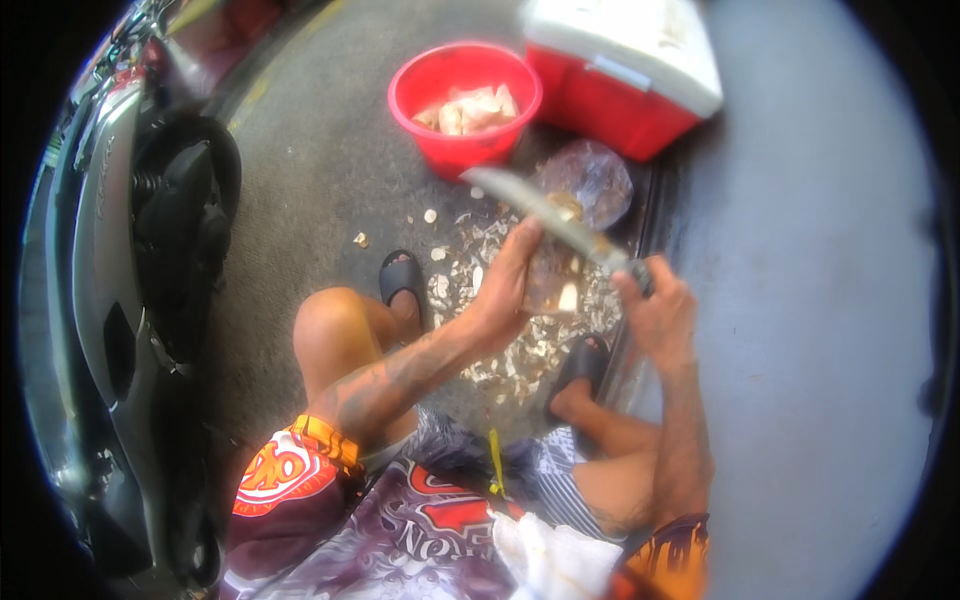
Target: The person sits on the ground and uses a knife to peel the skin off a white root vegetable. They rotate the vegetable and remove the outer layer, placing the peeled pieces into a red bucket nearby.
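My right hand grips the dark handle of a large, long-bladed knife. Its blade slants up and left, blurred, passing over a rounded yellowish-brown piece of produce. My left hand is closed around that piece, whose lower part is hidden by the fingers and blade. Below the blade, a worn brownish block stands between my hands with a pale chip on it. Pale peelings litter the concrete around the block and between my feet.
Ahead, a red plastic basin holds pale peeled chunks. To its right stands a red cooler with a white lid, and a clear plastic bag lies below it. A parked motorcycle lines the left; a grey-blue surface borders the right.
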A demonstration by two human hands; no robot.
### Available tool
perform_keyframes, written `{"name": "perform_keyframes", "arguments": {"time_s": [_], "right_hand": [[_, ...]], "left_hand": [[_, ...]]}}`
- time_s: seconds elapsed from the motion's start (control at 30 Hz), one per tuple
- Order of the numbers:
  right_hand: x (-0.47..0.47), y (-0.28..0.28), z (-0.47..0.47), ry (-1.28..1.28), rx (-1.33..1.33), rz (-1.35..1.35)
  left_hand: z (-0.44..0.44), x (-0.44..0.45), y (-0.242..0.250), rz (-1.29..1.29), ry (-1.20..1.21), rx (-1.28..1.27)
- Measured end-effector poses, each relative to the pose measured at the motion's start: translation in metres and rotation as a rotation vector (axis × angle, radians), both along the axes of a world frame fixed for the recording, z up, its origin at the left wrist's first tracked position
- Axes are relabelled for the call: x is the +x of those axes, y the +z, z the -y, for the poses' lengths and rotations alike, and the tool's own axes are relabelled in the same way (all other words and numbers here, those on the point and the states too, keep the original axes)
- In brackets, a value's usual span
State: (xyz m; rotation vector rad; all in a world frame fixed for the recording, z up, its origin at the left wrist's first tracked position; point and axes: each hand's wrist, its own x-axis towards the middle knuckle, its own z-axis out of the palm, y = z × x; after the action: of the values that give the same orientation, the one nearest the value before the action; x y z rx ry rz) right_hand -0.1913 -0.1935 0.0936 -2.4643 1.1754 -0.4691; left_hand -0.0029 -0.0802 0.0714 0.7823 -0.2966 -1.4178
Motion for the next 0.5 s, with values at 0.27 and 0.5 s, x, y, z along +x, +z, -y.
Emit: {"name": "perform_keyframes", "arguments": {"time_s": [0.27, 0.5], "right_hand": [[-0.019, -0.007, -0.01, 0.095, 0.195, 0.129], [-0.002, -0.012, -0.036, 0.308, 0.202, 0.054]], "left_hand": [[-0.011, 0.003, -0.011, -0.076, -0.03, 0.227], [-0.006, 0.004, -0.038, -0.151, -0.01, 0.107]]}}
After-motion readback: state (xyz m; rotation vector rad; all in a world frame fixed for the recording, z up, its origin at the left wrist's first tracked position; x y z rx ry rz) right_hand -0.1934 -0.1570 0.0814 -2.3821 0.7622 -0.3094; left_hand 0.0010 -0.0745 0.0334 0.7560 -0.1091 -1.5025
